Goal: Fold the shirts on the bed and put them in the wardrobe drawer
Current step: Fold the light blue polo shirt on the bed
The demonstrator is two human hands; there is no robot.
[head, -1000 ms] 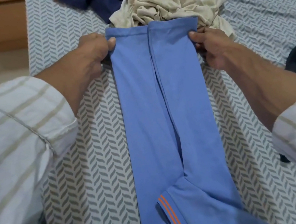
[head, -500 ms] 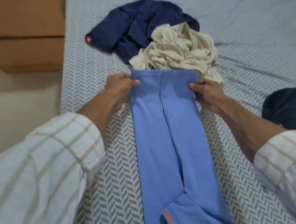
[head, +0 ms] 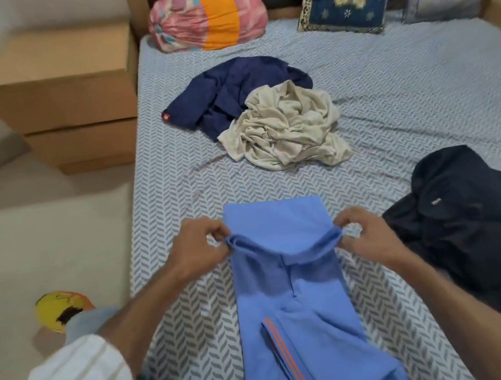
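Note:
A light blue shirt [head: 299, 320] with an orange-striped collar lies lengthwise on the bed [head: 409, 105], folded into a narrow strip. My left hand [head: 197, 247] pinches its far hem at the left corner and my right hand [head: 366, 235] pinches the right corner. Both hold the hem lifted and doubled back toward me over the strip. A crumpled beige shirt [head: 285, 128] and a navy shirt [head: 227, 91] lie farther up the bed. A black shirt [head: 473, 217] lies to the right of my right hand.
A brown drawer unit [head: 64, 97] stands beside the bed on the left. Pillows and a pink-orange bundle [head: 209, 19] line the headboard. A yellow object [head: 60, 310] lies on the floor at left.
Both hands have pulled the blue shirt's far hem back toward me, away from the beige pile, folding the strip over itself. The view has lifted, showing the headboard and pillows.

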